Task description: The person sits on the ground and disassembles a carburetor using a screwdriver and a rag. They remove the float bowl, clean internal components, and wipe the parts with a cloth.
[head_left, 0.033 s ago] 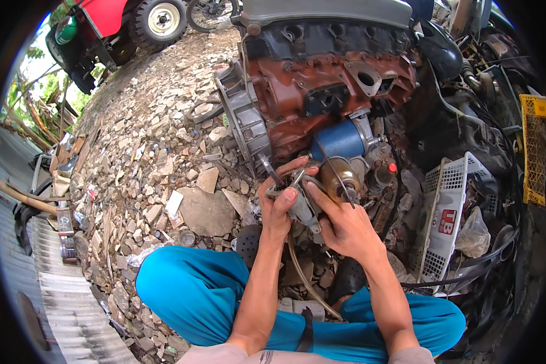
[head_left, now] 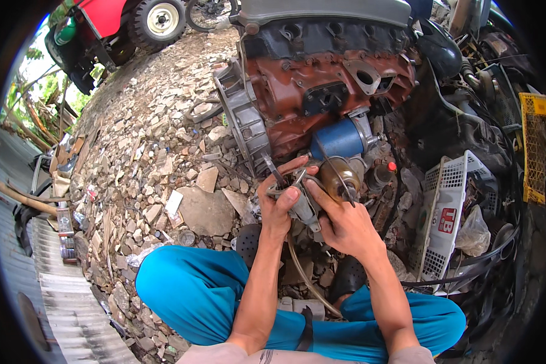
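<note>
My left hand [head_left: 276,206] is closed on a grey metal fitting [head_left: 304,211], thumb over its top. My right hand [head_left: 347,229] holds the same part from the right, its forefinger bent onto the top. Just behind them stand a blue cylinder [head_left: 337,141] and an amber bowl filter [head_left: 335,177] with a thin rod across it, beside a rust-red engine block [head_left: 288,130]. A grey bell housing [head_left: 242,118] is on the engine's left end. A translucent hose [head_left: 306,282] runs down between my legs. My fingertips are partly hidden among the parts.
Rubble ground [head_left: 127,182] spreads leftward to corrugated sheeting [head_left: 67,291]. A white plastic crate [head_left: 434,224], a yellow crate [head_left: 534,148], a red-capped bottle [head_left: 382,176] and black car parts crowd the right. A red vehicle [head_left: 109,18] and bicycle wheel stand behind.
</note>
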Available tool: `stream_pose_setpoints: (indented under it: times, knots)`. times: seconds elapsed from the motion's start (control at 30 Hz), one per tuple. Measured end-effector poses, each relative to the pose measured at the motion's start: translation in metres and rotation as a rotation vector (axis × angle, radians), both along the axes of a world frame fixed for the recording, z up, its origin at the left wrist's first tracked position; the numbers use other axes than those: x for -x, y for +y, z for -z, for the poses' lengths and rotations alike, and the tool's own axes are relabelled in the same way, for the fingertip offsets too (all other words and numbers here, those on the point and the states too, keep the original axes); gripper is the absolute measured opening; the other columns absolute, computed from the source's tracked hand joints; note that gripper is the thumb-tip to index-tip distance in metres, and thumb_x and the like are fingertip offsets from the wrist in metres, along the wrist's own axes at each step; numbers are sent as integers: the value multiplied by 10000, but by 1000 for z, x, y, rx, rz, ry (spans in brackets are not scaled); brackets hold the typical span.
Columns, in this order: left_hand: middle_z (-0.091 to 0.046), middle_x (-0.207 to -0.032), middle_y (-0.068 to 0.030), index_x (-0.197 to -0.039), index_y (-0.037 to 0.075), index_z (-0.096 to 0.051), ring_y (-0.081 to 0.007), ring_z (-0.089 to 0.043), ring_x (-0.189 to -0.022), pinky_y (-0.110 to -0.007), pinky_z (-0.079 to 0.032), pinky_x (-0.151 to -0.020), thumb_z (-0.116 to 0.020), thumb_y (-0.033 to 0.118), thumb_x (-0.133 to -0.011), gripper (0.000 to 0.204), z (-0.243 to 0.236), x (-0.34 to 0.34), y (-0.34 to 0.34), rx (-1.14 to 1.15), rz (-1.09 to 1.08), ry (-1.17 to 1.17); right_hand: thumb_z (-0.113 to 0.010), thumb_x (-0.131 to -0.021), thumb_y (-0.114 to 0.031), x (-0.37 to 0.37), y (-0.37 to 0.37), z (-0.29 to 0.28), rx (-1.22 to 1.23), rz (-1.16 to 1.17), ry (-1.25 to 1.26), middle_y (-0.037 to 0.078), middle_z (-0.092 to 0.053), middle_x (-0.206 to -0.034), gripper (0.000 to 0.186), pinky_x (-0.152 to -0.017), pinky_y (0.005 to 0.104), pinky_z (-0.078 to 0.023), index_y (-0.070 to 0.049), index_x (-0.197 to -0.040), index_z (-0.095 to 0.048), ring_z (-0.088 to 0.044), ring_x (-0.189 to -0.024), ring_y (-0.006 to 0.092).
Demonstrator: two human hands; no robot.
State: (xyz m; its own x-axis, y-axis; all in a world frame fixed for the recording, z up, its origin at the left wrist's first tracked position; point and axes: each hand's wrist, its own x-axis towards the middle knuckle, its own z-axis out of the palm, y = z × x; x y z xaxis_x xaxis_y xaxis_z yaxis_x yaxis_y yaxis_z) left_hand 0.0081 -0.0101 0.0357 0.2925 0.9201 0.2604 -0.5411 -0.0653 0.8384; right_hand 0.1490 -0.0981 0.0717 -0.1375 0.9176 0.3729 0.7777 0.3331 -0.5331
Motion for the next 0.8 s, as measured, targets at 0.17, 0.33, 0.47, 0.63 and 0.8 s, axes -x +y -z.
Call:
stream_pose_setpoints:
  times: [0.17, 0.33, 0.47, 0.63, 0.8]
  knots:
    - [-705, -1061, -183, -1144, -80, -646, -244, -665, -1019, -384, -477, -979, -765, 516, -700, 752, -6, -1, -4, -46, -87, 65, -567, -753, 27, -7, 7, 20, 43, -46, 128, 203, -626, -1168, 718, -796, 494, -517, -136, -1442, -445, -632, -926, 419]
    - [-700, -1045, -180, -1110, -79, -646, -256, -663, -1027, -386, -480, -971, -749, 498, -712, 708, 2, -2, -4, -104, -127, -12, -504, -725, 143, 0, 13, 57, -152, -139, 337, 243, -537, -1320, 742, -992, 468, -437, -47, -1437, -419, -532, -1163, 458]
    - [-680, -1082, -208, -1147, -82, -608, -272, -652, -1054, -396, -486, -969, -730, 503, -725, 731, 11, -6, -6, -25, -130, -147, -475, -731, 182, 12, 17, 78, -267, -164, 476, 269, -499, -1362, 752, -1063, 445, -382, -19, -1451, -390, -490, -1258, 451]
    - [-667, -1097, -231, -1181, -85, -576, -290, -634, -1082, -402, -479, -985, -713, 535, -739, 773, 13, -7, -7, 39, -178, -216, -460, -785, 167, 37, 11, 93, -301, -66, 590, 279, -438, -1412, 725, -1103, 441, -334, -10, -1478, -342, -438, -1323, 443]
    - [-628, -1152, -213, -1255, -22, -527, -276, -606, -1078, -404, -486, -953, -626, 656, -769, 840, 17, -10, -7, 58, -201, -124, -459, -831, 110, 49, 8, 105, -413, 123, 431, 287, -507, -1297, 664, -1002, 451, -419, 22, -1467, -289, -553, -1152, 432]
